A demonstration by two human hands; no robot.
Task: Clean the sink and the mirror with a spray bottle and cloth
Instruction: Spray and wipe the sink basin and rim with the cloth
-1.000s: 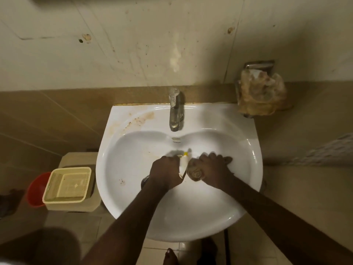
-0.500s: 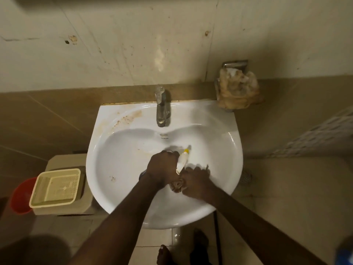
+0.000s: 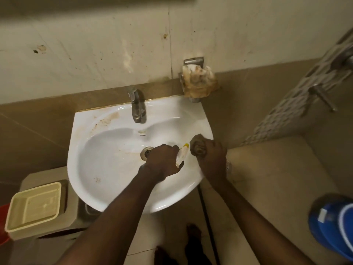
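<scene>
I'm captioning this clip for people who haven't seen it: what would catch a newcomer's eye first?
The white ceramic sink fills the middle, with brown stains near its back left rim and around the metal drain. Over its right side, the left hand holds a small white spray bottle with a yellow tip, and the right hand holds a bunched brown cloth in a closed grip.

Stained cream wall (image 3: 95,44) above brown tiles (image 3: 28,134), dimly lit.
</scene>
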